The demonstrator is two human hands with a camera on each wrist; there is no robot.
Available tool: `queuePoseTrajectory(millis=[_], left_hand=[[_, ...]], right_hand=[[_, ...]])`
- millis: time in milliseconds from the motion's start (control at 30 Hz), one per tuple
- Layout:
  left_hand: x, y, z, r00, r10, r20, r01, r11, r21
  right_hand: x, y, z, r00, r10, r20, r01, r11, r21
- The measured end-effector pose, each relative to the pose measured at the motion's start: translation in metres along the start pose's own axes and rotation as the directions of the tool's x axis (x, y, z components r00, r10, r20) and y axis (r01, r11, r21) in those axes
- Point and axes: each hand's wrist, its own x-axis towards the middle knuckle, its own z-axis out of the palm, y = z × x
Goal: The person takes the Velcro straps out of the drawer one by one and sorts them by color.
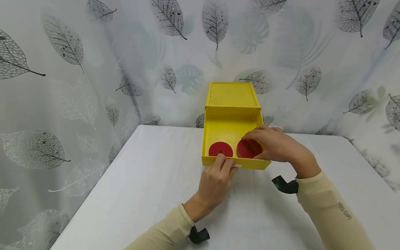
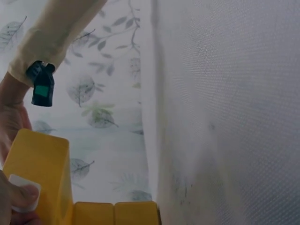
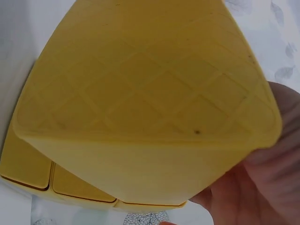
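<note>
"Head view, just right of centre: what do we find in the right-hand grip (image 1: 276, 144)?"

"We find it narrowed on the right red disc (image 1: 249, 149), fingers bent over its upper edge, thumb at its lower right. That disc is in the right front part of the yellow box (image 1: 253, 164)."

"And the left-hand grip (image 1: 215, 178), lower middle of the frame?"

"We see it pinching the box's front wall. At the lower left of the left wrist view, its thumb lies on a white tab (image 2: 19, 181) on the outer face."

"What else do we have inside?"

"We have the left red disc (image 1: 220, 147), with a dark spot on it, near the left fingers; whether they touch it, we cannot tell. Behind, the lid (image 1: 232, 93) stands raised, above the frame's middle."

"Does the right wrist view help us?"

"Partly: a yellow face with diamond lines fills most of it, and we see the hand at the right edge."

"And farther out?"

"We see the white counter (image 1: 156, 180) beneath, a beige sleeve (image 1: 331, 205) with lettering at lower right, and leaf-printed cloth (image 1: 131, 21) across the top."
</note>
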Motion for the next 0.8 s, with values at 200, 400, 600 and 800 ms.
queuePoseTrajectory(millis=[200,400,600,800], left_hand=[[-0.003,-0.001,0.003,1.0,0.011,-0.008,-0.011,1.0,0.007],[-0.007,-0.001,0.004,1.0,0.009,0.0,-0.009,1.0,0.002],[-0.008,-0.001,0.001,1.0,-0.003,0.004,0.003,1.0,-0.014],[-0.005,-0.004,-0.001,1.0,0.001,-0.007,-0.001,0.999,-0.038]], right_hand=[[-0.001,0.0,0.005,0.999,-0.012,-0.046,0.011,1.0,-0.029],[-0.004,0.006,0.017,0.99,-0.029,-0.138,0.038,0.997,0.061],[-0.006,0.008,0.024,0.976,-0.009,-0.216,0.052,0.979,0.196],[-0.008,0.001,0.018,0.966,0.023,-0.258,0.033,0.977,0.21]])
